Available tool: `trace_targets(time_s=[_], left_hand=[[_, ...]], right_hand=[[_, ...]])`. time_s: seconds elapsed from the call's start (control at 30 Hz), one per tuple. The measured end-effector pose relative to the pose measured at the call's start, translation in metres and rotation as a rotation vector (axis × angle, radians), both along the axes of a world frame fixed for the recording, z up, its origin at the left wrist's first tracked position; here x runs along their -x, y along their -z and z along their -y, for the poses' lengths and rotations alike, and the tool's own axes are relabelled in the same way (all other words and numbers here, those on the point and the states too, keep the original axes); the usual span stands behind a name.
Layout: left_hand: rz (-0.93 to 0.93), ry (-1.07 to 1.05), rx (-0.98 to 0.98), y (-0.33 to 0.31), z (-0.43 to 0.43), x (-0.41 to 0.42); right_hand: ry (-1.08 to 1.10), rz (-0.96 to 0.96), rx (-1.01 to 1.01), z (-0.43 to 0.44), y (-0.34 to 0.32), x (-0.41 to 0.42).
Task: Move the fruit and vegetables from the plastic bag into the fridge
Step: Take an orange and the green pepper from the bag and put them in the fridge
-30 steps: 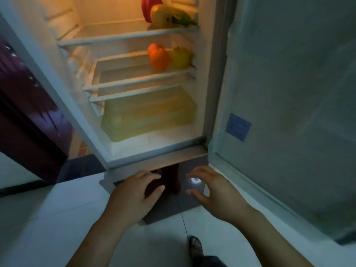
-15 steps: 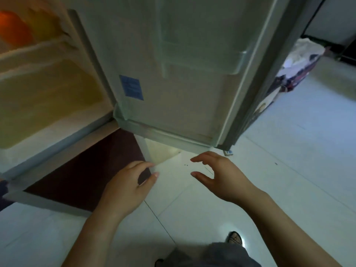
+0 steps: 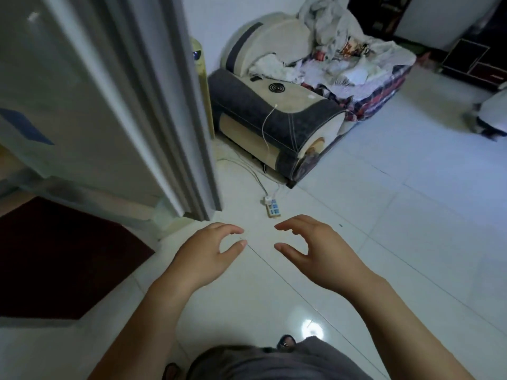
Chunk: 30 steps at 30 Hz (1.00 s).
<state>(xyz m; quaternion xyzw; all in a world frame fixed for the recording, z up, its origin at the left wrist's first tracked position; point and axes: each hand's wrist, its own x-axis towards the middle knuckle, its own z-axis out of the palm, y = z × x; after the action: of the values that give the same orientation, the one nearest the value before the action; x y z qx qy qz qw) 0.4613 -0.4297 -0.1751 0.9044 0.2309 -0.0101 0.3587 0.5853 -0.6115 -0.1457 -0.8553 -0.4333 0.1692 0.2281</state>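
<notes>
While both hands are out in front w/ nothing in them, the step in hand reads as going back for the next item, so the job now is to find the bag before reaching. Left hand [image 3: 204,256] is loosely curled, thumb and fingers apart in a C, holding nothing; right hand [image 3: 315,250] mirrors it, fingers bent, thumb apart from them, also holding nothing. They hang near each other above the tiled floor [image 3: 384,242], not touching it or each other. Plastic bag w/ the fruit & veg isn't in view, so can't say where it lies; likely off-frame somewhere. Fridge door [image 3: 90,100] stands open at the left, its edge just beside the left hand's side of the frame; fridge interior isn't visible from here. To do this well: look for the bag first, don't grope. Mind the power strip [image 3: 273,208] and its cables [image 3: 247,171] on the floor just ahead of the hands, near the door's bottom corner, as they're a trip/snag risk when stepping. Dark red mat [image 3: 63,259] lies at the left under the door's swing; watch footing at its edge. Sofa [image 3: 277,116] piled w/ cloth is farther off, beyond the strip. When the bag is found, prob. best to take one piece per hand, or carry the bag over by its handles to cut trips, and leave the door open only as long as needed.
</notes>
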Motion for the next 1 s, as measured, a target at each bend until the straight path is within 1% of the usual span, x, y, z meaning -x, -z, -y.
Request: trace_targets(time_s=[0.13, 0.27, 0.47, 0.57, 0.63, 0.8, 0.9, 1.0], left_hand=[[-0.021, -0.011, 0.007, -0.006, 0.027, -0.042], [-0.072, -0.043, -0.008, 0.005, 0.026, -0.075], [-0.102, -0.067, -0.019, 0.026, 0.001, -0.151], [-0.116, 0.002, 0.018, 0.036, -0.014, -0.202], [-0.141, 0.026, 0.023, 0.036, -0.023, -0.234], [-0.128, 0.011, 0.007, 0.032, -0.058, -0.299], [-0.150, -0.039, 0.004, 0.032, -0.081, -0.319], [-0.176, -0.162, 0.012, 0.035, -0.107, -0.327]], right_hand=[[-0.010, -0.053, 0.009, 0.025, 0.003, -0.050], [-0.049, -0.076, 0.000, 0.016, 0.012, -0.096], [-0.097, -0.080, 0.039, -0.017, 0.018, -0.172], [-0.066, -0.045, 0.077, -0.027, 0.013, -0.220], [-0.047, -0.038, 0.081, -0.033, 0.006, -0.248], [-0.050, -0.025, 0.063, -0.064, 0.004, -0.305], [-0.130, -0.051, 0.063, -0.097, 0.012, -0.331], [-0.280, -0.084, 0.083, -0.142, 0.026, -0.359]])
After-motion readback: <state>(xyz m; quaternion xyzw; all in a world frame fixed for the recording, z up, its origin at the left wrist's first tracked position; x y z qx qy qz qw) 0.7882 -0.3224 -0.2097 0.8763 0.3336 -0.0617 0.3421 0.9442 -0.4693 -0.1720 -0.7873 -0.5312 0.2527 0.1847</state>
